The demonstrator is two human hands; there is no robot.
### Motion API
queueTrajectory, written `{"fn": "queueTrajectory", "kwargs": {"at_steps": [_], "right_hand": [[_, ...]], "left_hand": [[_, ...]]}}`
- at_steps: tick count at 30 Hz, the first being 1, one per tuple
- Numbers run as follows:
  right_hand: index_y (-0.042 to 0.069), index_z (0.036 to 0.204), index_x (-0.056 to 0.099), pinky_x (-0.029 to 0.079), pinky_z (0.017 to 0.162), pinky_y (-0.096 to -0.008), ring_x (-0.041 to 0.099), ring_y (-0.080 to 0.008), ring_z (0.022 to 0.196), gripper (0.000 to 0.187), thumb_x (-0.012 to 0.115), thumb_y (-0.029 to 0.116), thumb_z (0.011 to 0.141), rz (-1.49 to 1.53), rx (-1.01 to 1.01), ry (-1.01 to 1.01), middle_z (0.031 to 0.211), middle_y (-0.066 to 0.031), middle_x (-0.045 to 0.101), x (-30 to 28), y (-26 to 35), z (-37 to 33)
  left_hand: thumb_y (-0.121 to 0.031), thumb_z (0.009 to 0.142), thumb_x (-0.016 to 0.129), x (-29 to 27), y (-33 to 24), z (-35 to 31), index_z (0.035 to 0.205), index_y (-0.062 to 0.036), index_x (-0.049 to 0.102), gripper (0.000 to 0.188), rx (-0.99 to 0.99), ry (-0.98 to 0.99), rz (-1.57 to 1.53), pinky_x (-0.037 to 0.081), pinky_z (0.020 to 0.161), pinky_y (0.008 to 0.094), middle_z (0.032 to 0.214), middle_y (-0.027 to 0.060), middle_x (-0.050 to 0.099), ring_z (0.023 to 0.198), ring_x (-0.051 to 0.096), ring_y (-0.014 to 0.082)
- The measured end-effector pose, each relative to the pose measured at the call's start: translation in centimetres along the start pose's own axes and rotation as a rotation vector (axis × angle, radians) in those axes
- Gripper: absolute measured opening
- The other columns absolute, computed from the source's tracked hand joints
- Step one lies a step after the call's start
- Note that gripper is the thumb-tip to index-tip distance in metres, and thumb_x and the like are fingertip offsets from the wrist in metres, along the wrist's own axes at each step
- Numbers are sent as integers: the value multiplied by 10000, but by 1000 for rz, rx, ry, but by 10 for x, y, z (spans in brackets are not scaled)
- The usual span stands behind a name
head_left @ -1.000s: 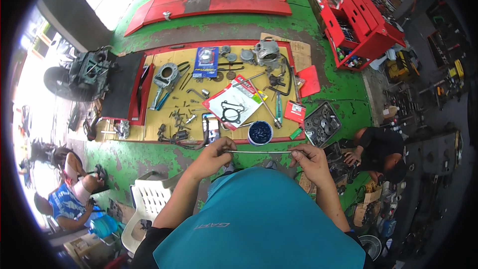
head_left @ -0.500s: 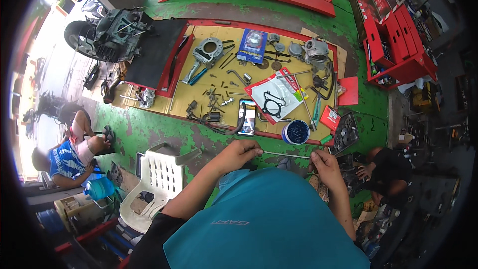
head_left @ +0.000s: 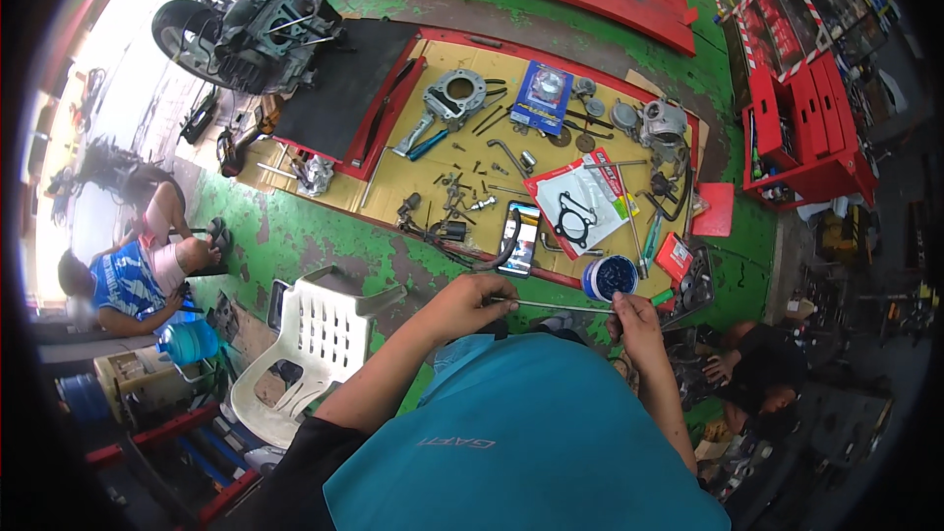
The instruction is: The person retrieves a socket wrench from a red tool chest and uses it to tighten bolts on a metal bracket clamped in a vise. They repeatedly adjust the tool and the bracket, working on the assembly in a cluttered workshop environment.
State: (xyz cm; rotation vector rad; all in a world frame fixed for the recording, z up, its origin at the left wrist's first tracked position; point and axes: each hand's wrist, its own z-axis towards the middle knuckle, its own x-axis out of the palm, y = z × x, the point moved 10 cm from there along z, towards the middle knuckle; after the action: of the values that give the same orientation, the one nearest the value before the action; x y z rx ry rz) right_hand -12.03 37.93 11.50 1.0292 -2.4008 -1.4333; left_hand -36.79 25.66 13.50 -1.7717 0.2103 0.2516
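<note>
A thin grey metal rod [head_left: 563, 306] stretches level between my two hands, in front of the work table's near edge. My left hand [head_left: 478, 303] pinches one end between thumb and fingers. The other end is in the closed fingertips of my right hand [head_left: 636, 324]. Just beyond the right fingertips stands an open tub [head_left: 611, 278] with dark blue contents; the hand partly overlaps it in view. Closest to the left hand on the table are a lit phone [head_left: 521, 241] and a dark curved hose [head_left: 504, 248]. A black gasket [head_left: 571, 224] lies on white packaging behind the rod.
The cardboard-covered table carries an engine cylinder [head_left: 458, 96], a blue package [head_left: 542, 96], a cylinder head [head_left: 663, 122] and several loose bolts. A white plastic chair [head_left: 320, 320] stands left. One person [head_left: 133, 280] sits far left; another [head_left: 762, 369] crouches right. A red tool cabinet [head_left: 801, 123] stands behind.
My view has turned a little, so the table and its parts sit farther right. Both hands still hold the rod, and the right hand now overlaps the tub's edge in view.
</note>
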Motion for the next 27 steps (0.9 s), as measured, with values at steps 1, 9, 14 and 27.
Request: {"fn": "queueTrajectory", "kwargs": {"at_steps": [1,9,14,27], "right_hand": [[30,808,593,410,532,-278,538,-110,568,407,533,342,1063,-29,-32,10,664,-16,566,6,8,4],[1,901,658,450,562,-291,586,-122,602,406,545,362,1048,-74,-60,272,688,-38,597,74,45,78],[45,1007,720,523,666,-367,677,-272,713,297,652,330,959,-456,-425,258,805,-111,689,154,73,162],[80,1039,738,456,980,-497,602,-319,1114,274,712,278,851,-1207,-590,91,1085,-112,667,337,81,284]], "left_hand": [[-123,908,735,0,3,-1,1087,-38,721,199,-8,16,-11,532,770,325,929,107,736,845,680,180],[-151,903,766,-38,43,-44,1034,-9,741,194,-229,-261,-101,514,699,290,844,72,722,750,629,109],[-143,891,772,-82,60,-117,993,8,745,184,-355,-575,-78,507,686,305,833,77,708,736,636,140],[-73,835,789,-197,108,-227,917,3,763,115,-471,-907,-171,463,638,279,750,39,685,702,625,115]]}}
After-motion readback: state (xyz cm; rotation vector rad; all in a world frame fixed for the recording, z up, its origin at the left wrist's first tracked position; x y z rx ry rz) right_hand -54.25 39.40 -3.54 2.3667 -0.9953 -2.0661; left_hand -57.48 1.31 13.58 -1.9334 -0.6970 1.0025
